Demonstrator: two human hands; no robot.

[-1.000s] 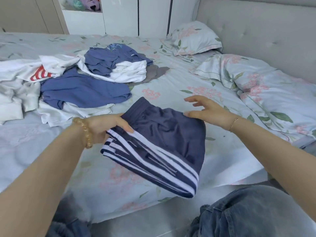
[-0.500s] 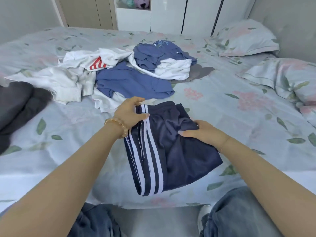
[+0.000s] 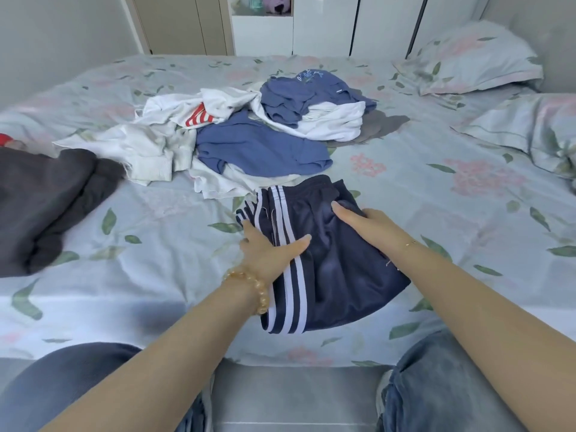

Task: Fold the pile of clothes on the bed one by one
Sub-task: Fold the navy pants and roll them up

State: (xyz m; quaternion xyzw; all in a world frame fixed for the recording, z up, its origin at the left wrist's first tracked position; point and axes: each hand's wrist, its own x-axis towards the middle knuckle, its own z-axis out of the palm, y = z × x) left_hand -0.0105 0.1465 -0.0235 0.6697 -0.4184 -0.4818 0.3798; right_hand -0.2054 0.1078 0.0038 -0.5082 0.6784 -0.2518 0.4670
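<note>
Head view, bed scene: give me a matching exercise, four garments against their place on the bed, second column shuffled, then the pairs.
Things:
1. navy striped shorts
2. dark grey garment
3. blue top with embroidery
4. red-and-white striped piece

Places:
A. far side of the pile, on top
B. at the left edge of the view
C. under both hands, near the bed's front edge
D. tucked among the white clothes, left part of the pile

Pairs: 1-C, 2-B, 3-A, 4-D

Soft, even daylight, faint shadows; wide-angle bending at the edges, slight motion blur throughout.
</note>
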